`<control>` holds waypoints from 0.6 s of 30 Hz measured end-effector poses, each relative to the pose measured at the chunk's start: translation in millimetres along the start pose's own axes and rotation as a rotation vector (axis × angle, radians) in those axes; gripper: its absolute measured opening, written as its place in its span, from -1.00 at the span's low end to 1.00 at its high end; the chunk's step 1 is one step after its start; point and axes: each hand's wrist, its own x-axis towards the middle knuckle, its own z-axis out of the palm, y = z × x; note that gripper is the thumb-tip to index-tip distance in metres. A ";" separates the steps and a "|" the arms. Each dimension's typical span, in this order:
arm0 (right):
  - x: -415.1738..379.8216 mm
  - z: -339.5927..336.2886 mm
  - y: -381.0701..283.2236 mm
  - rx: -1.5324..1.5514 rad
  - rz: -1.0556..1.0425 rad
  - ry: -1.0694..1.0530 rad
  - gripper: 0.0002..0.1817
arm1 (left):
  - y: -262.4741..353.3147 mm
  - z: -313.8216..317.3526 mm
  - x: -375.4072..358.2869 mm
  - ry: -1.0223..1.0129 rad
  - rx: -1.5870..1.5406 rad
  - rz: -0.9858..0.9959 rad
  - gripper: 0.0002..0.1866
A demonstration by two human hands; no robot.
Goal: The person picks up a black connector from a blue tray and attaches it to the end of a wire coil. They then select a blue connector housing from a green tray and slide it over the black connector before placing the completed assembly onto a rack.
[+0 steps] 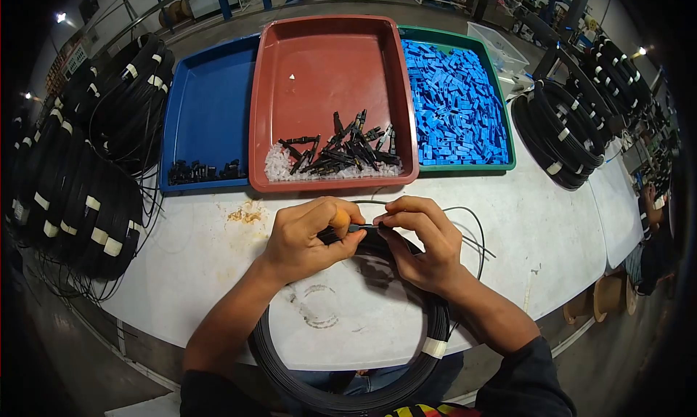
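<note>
Both hands meet above the far side of a black cable coil [438,315], which lies at the table's front edge and reaches over it. My left hand [314,235], with an orange cover on one finger, pinches a small dark connector piece [356,228]. My right hand [425,246] has its fingertips closed on a small black part [381,225] just beside it. A thin dark line joins the two parts. Loose cable [475,221] loops out to the right of my right hand. White tape [434,347] wraps the coil at its lower right.
Behind the hands stand a blue tray [210,75] with black pieces, a red tray [334,61] with black connectors and clear bits, and a green tray [510,152] of blue clips. Cable coils are stacked left [80,213] and right [563,134].
</note>
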 end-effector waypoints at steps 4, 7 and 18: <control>-1.0 0.0 -0.4 0.016 0.045 0.000 -0.64 | 0.2 0.1 -0.5 -0.009 0.006 -0.019 -0.61; -1.1 0.4 -0.1 0.028 0.046 0.015 -0.68 | 0.8 0.2 0.3 -0.011 -0.001 0.008 -0.62; -0.5 1.4 3.0 -0.054 -0.001 -0.025 -0.69 | 0.9 2.8 1.6 0.020 -0.049 -0.100 -0.66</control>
